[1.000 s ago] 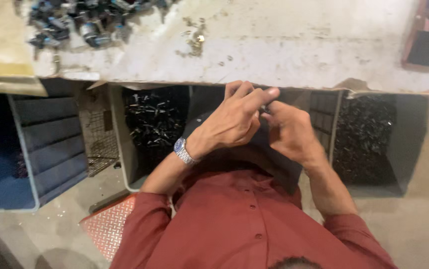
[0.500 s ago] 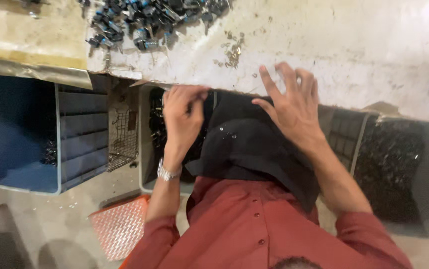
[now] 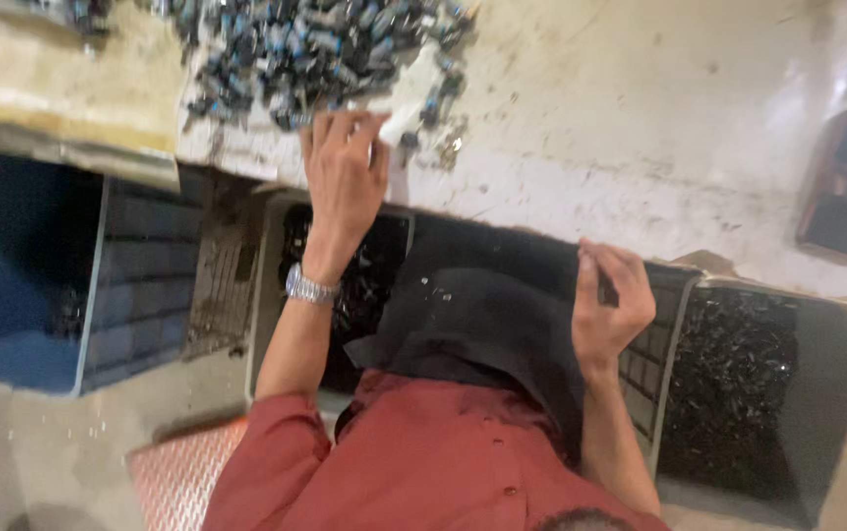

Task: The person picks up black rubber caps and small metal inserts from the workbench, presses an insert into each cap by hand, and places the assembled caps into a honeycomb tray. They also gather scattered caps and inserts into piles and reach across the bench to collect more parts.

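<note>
The right hand point(image 3: 608, 313) is curling loosely around a small dark part point(image 3: 604, 288), pinched near the fingertips above a black cloth point(image 3: 482, 324) lying across the lap. The left hand point(image 3: 343, 172) is stretching flat and open-fingered onto the pile of small dark parts point(image 3: 315, 49) on the white worktable point(image 3: 640, 128), touching its near edge.

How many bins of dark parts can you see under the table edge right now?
2. One bin sits below the left hand, beside the watch; its far side is hidden by black cloth. The other bin is right of the right hand. More may be hidden.
</note>
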A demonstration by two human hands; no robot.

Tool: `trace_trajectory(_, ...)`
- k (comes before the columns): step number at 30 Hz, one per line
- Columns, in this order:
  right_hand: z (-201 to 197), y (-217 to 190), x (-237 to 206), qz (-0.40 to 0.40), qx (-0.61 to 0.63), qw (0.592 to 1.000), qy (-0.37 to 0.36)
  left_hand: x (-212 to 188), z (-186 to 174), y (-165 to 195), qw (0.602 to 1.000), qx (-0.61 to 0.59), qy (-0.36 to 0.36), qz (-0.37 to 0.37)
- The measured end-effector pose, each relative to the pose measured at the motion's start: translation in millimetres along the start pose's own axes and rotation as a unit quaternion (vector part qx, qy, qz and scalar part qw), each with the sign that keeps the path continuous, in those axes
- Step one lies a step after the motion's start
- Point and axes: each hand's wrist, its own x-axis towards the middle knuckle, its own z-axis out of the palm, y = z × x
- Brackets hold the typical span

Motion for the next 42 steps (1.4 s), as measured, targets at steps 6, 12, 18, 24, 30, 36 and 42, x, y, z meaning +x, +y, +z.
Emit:
trace_trajectory(6,16.4,-15.9,8.9,0.063,0.083,0.994,-0.039,36.8,26.1,12.9,0.999,0.005,0.028,0.024)
trace_trajectory(12,16.0,-33.6,22.9,0.088,0.118,0.988,-0.040,18.0,-12.6,73.8,0.984,-0.163,0.076,0.014)
trace_trajectory(18,31.7,-25.3,19.9,0.102,0.182,0.976,-0.063,-37.6,-26.0,128.7,0.951,-0.265,0.090,0.129)
trace_trajectory(24,28.5,-19.6,14.9,0.001,0.087,0.991,-0.097,-45.5,-33.5,121.2,0.963,-0.176,0.096,0.180)
trace_trajectory(30,19.2,-8.8,24.3,0.450,0.407,0.787,-0.115,-29.0,-41.6,113.2,0.940,-0.192,0.068,0.274)
trace_trajectory(36,2.2,-21.4,45.9,0.288,0.337,0.889,-0.116,18.1,-19.6,93.1,0.903,-0.347,-0.090,0.237)
trace_trajectory(42,-18.3,-37.4,68.7,0.226,0.344,0.909,-0.068,186.6,39.3,1.0,0.961,-0.234,0.029,-0.146)
